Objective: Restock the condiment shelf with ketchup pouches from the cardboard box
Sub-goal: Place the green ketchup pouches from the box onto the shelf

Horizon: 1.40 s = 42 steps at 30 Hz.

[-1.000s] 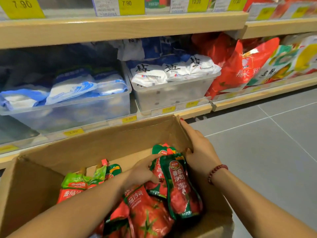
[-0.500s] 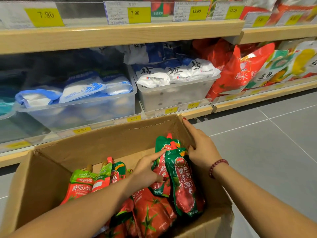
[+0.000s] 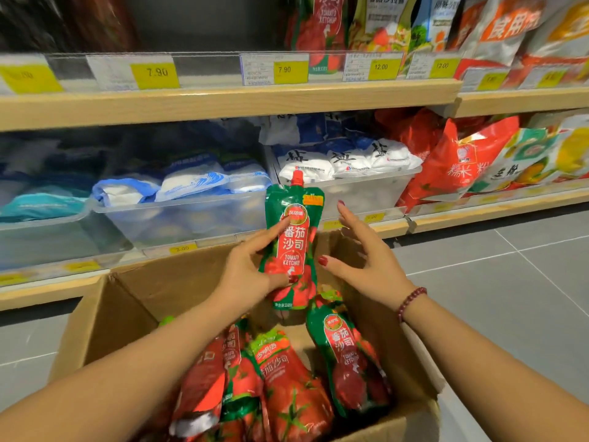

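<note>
Ketchup pouches (image 3: 287,387) are piled in the near end of the open cardboard box (image 3: 105,317), all red and green, with one propped up along the right side. Just above the pile, the left hand (image 3: 245,275) has a single pouch (image 3: 294,237) lifted clear of the box. It's upright, red cap on top, label facing the camera. The fingers (image 3: 271,232) are wrapped on its left edge and the thumb is pressed on the lower front. The right hand (image 3: 366,260) is just beside the pouch's right edge, spread loose and gripping nothing, though I can't tell if the thumb actually touches it. There's a beaded bracelet (image 3: 411,303) on that wrist. The box sits on the grey tiled floor (image 3: 494,282), right in front of the shelving. Behind it, the low shelf has clear plastic bins (image 3: 178,218) of blue and white bags, one holding white salt bags (image 3: 347,157), with red bags (image 3: 459,161) off to the right. Above that is a wooden shelf (image 3: 223,103) with yellow price tags (image 3: 155,72), and another ketchup pouch (image 3: 322,23) stands on it next to other sauce bags.
</note>
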Tool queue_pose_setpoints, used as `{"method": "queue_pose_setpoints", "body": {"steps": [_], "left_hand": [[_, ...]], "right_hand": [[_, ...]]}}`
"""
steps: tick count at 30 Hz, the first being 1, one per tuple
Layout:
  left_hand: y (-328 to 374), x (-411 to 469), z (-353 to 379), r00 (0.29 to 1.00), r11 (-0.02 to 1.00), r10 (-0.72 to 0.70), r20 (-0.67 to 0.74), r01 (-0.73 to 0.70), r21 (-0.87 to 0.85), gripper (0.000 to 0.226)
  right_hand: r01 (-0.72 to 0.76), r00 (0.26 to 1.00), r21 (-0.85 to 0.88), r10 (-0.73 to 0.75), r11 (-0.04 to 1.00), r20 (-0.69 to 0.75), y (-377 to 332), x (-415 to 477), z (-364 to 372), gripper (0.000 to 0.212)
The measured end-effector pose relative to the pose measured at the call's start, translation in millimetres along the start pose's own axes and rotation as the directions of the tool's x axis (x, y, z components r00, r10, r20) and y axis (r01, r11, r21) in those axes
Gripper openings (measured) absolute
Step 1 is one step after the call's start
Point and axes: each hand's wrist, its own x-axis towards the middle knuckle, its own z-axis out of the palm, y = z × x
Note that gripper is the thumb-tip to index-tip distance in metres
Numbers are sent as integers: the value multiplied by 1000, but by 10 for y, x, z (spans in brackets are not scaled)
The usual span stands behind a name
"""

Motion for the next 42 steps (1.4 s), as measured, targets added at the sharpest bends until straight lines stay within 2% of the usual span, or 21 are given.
{"method": "queue_pose_setpoints", "body": {"steps": [2,5,9,13,18,22,25,27,28,29,30,31,32,33,34,36,39,42], "left_hand": [[231,99,-117,999,999,40,-29,-40,-5,86],[604,261,-255,988,991,129,-83,-131,-17,84],[1094,454,-451,970,971,221,-102,-229,-72,85],[1508,636,-672,955,954,272,-116,-283,-99,88],[1832,856,-840,925,936,334,-180,-348,-48,92],[1915,1038,-976,916,925,381,-128,-376,59,89],[1953,1185,-1119,909,910,415,-28,-415,5,87],[1945,1280,-1240,900,902,430,-65,-432,-17,83],[1912,1334,-1303,901,908,418,-117,-415,47,77],[1857,1408,-1373,907,915,389,-165,-358,188,70],[1786,1483,-1441,921,882,336,-195,-235,408,62],[1715,1544,-1493,944,778,251,-213,-66,624,54],[1642,1595,-1518,962,642,154,-225,75,763,47],[1570,1636,-1514,969,545,80,-235,155,824,40],[1506,1658,-1501,968,507,63,-244,180,843,33],[1394,1671,-1464,943,526,180,-280,148,837,20],[1286,1681,-1444,880,543,336,-336,110,833,17],[1230,1698,-1447,861,558,377,-342,84,826,15]], "right_hand": [[45,996,111,-53,993,70,-260,123,-12,96],[139,979,192,-163,972,119,-621,333,-39,105],[318,940,145,-331,937,81,-1104,612,-140,108],[421,902,112,-428,900,56,-1543,860,-297,109],[453,887,136,-462,881,33,-1846,1182,-403,113],[476,878,142,-479,868,-7,-1903,1421,-423,113],[456,890,178,-452,872,-63,-1891,1569,-428,115],[447,894,183,-431,875,-123,-1879,1681,-457,116],[446,893,173,-424,878,-151,-1877,1748,-482,116],[441,893,157,-415,884,-173,-1880,1823,-510,117],[432,895,139,-404,891,-188,-1890,1896,-536,118],[421,897,119,-395,899,-197,-1906,1968,-554,118],[410,900,99,-385,907,-203,-1923,2038,-567,118],[398,904,80,-376,914,-204,-1939,2105,-570,117],[387,906,56,-369,920,-206,-1955,2170,-565,116],[383,901,-5,-375,924,-219,-1962,2302,-546,116],[376,887,-112,-392,920,-245,-1961,2489,-490,114],[353,890,-156,-382,923,-247,-1914,2652,-405,102]]}}
